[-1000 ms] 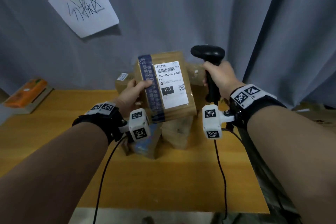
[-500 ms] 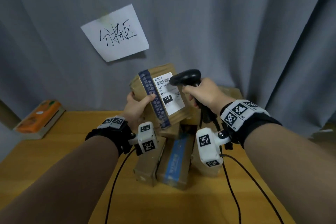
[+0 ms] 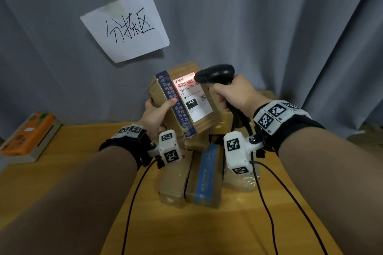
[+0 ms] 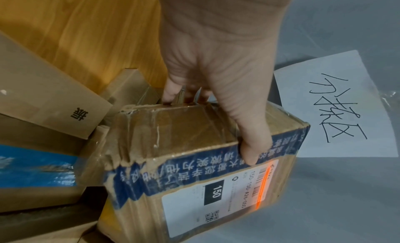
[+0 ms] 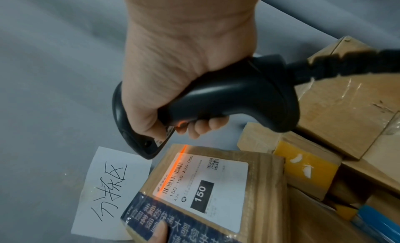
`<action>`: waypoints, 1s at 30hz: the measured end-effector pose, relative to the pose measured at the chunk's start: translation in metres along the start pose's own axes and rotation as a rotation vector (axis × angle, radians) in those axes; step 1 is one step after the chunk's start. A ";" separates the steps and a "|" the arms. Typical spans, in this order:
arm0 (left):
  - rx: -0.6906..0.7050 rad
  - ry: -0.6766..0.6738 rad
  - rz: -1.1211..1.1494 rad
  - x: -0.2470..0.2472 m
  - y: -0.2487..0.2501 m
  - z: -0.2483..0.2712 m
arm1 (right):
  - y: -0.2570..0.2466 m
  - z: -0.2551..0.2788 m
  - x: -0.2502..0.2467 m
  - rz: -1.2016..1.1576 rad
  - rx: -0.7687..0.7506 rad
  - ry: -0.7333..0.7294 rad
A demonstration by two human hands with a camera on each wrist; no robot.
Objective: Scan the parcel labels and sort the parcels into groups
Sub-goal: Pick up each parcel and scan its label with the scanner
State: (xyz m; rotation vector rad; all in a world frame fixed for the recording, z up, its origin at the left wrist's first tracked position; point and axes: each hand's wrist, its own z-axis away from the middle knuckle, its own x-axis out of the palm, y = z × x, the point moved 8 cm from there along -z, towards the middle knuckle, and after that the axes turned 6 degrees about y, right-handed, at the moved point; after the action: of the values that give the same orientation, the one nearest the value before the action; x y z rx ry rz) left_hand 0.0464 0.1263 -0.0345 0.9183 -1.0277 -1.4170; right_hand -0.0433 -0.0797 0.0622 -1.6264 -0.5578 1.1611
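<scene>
Left hand (image 3: 154, 115) clamps the brown taped cardboard parcel with a white shipping label (image 3: 182, 100) up in front of the grey curtain (image 3: 269, 27), thumb on its blue tape edge, fingers curled behind; looks stiff and fairly light, though glossy tape may be slippery (grip edges, not label). Right hand (image 3: 232, 94) wraps the black handheld barcode scanner (image 3: 215, 73). Versus half a second ago, a red scan line now crosses the barcode.
</scene>
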 end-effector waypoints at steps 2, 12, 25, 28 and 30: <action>-0.004 -0.009 0.006 0.000 -0.001 -0.002 | -0.002 0.001 0.001 0.009 0.006 -0.007; 0.015 -0.074 0.027 0.009 -0.002 -0.007 | -0.010 0.010 -0.002 0.135 0.021 -0.022; 0.277 0.044 -0.022 -0.008 0.029 -0.005 | -0.013 0.020 -0.006 0.115 -0.058 0.078; 0.262 0.039 -0.027 -0.009 0.023 -0.005 | -0.011 0.020 0.000 0.009 -0.064 0.098; 0.238 0.041 -0.012 -0.010 0.020 -0.005 | -0.013 0.021 0.002 -0.007 -0.100 0.104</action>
State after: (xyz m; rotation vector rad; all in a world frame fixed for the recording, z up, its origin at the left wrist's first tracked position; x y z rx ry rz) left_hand 0.0580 0.1351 -0.0175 1.1230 -1.1786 -1.2982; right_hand -0.0585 -0.0636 0.0729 -1.7577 -0.5621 1.0511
